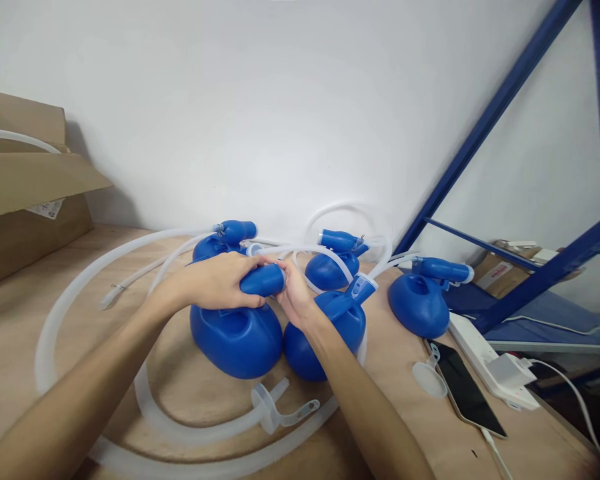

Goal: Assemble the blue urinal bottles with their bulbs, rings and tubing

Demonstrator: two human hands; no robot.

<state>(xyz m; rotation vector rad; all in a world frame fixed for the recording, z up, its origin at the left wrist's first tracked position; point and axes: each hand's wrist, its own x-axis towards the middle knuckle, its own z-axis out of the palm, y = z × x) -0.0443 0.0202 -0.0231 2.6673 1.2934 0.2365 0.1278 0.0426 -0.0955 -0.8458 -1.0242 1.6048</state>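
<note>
A blue plastic jug (235, 337) stands on the wooden table (20, 313) in front of me. My left hand (215, 280) is wrapped round its blue neck (263, 280). My right hand (294, 293) pinches the end of a translucent white hose (307, 252) against the mouth of that neck. A second blue jug (325, 327) sits right beside it, partly behind my right wrist. Several more blue jugs with hoses stand behind, one at the back left (220, 243), one at the back middle (333, 263) and one at the right (423, 303).
Long white hoses (50, 327) coil over the table, and a clear hose fitting (275, 410) lies near the front. A phone (465, 390), a white cap (427, 380) and a power strip (490, 363) lie at the right. A cardboard box (25, 193) stands left; blue shelving (545, 267) right.
</note>
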